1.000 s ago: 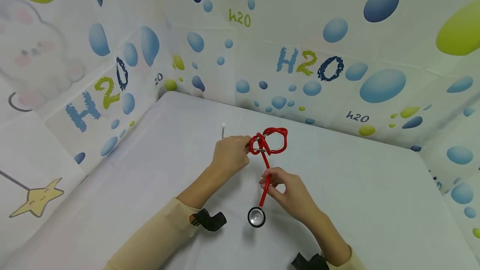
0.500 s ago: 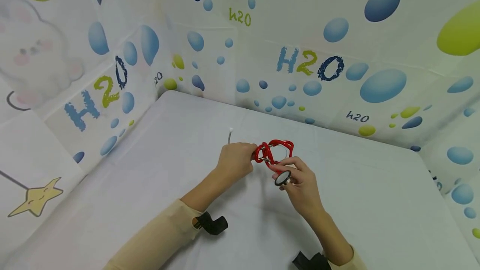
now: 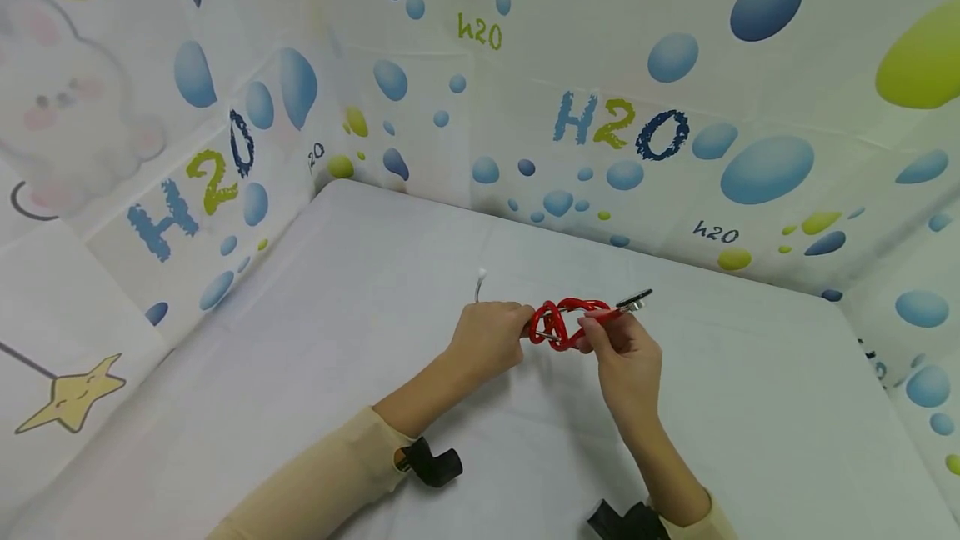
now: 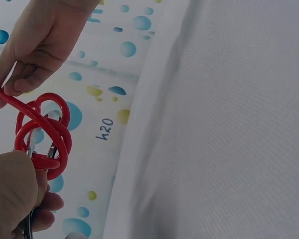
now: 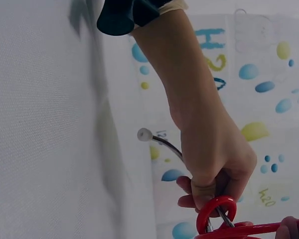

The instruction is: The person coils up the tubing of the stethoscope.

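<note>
A stethoscope with red tubing point(image 3: 552, 328) is held up above the white table between both hands. My left hand point(image 3: 489, 340) grips its metal ear tubes, and one tube with a white eartip point(image 5: 145, 134) sticks out past the fist. The red tubing is wound in loops around the metal tubes, just right of that fist. With thumb and fingers my right hand point(image 3: 628, 361) pinches the tubing near the chest piece point(image 3: 634, 300), which points up to the right. In the left wrist view the tubing point(image 4: 50, 130) stretches from the loops to the right fingers.
A white cloth covers the table point(image 3: 360, 273). Behind it hang white sheets printed with blue and green drops and lettering point(image 3: 621, 125). Black camera mounts point(image 3: 433, 462) sit on both wrists.
The right hand has lifted the hanging chest piece up and to the right, toward the loops. The left hand has shifted right and slightly nearer with the stethoscope.
</note>
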Tool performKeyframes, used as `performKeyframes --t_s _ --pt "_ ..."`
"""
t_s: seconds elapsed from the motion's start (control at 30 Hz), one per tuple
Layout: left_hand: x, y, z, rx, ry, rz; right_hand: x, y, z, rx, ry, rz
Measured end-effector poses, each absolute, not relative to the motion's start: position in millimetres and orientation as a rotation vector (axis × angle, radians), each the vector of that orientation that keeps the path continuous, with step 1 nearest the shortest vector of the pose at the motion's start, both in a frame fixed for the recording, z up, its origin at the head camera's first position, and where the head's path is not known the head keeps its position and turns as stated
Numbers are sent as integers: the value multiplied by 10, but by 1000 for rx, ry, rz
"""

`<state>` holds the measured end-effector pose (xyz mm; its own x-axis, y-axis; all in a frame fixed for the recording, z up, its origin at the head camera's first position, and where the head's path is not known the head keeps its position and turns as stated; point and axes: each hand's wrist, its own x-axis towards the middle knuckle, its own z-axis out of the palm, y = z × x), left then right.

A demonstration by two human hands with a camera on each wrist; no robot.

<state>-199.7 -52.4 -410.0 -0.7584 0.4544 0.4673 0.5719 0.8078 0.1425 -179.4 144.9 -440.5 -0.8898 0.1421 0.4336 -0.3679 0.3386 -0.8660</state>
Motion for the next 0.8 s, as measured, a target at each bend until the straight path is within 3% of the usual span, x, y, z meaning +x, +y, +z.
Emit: performKeyframes --t_s 0.2,0.33,0.8 --pt "-1999 -518 -4114 -754 -2544 -395 -1523 1213 -3835 26 -2274 1526" --pt "-2004 -513 -4127 -766 -2534 -397 -1446 1151 -3652 15 -2262 1541" --pt "-1983 -500 -4121 -783 -2503 -379 -1604 1326 -3994 1 -2165 1603"
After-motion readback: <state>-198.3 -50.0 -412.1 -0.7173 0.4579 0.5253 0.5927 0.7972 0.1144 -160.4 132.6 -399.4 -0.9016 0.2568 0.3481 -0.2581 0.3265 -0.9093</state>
